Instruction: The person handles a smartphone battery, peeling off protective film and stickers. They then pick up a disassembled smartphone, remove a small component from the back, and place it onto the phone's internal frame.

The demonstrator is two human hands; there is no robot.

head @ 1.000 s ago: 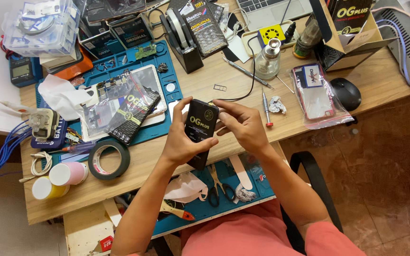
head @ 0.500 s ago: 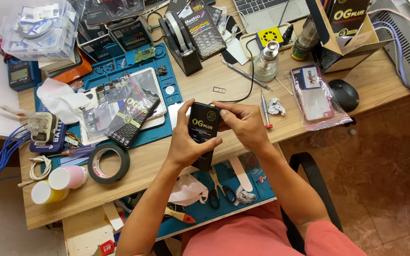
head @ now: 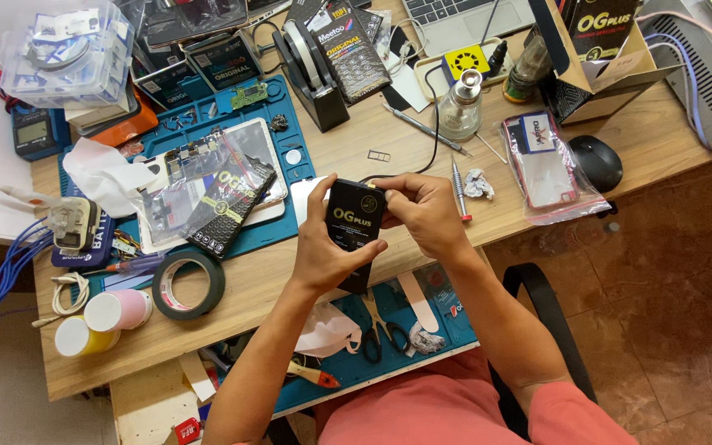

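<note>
1. Above the front edge of the wooden desk, both hands are holding a slim black box with gold lettering on its face.
2. The left hand is cradling the box from below and from the side, its thumb lying along the left edge and its fingers closing around the lower part.
3. The right hand is gripping the upper right corner of the box, its fingers curling over the top edge.
4. The box is sitting upright between the two palms, tilted slightly, just clear of the desk surface.
5. A blue work mat is lying just to the left, carrying a tablet with a second dark packet resting across it.
6. A roll of black tape is lying near the left forearm.
7. A red-tipped screwdriver is resting just beside the right hand.
</note>
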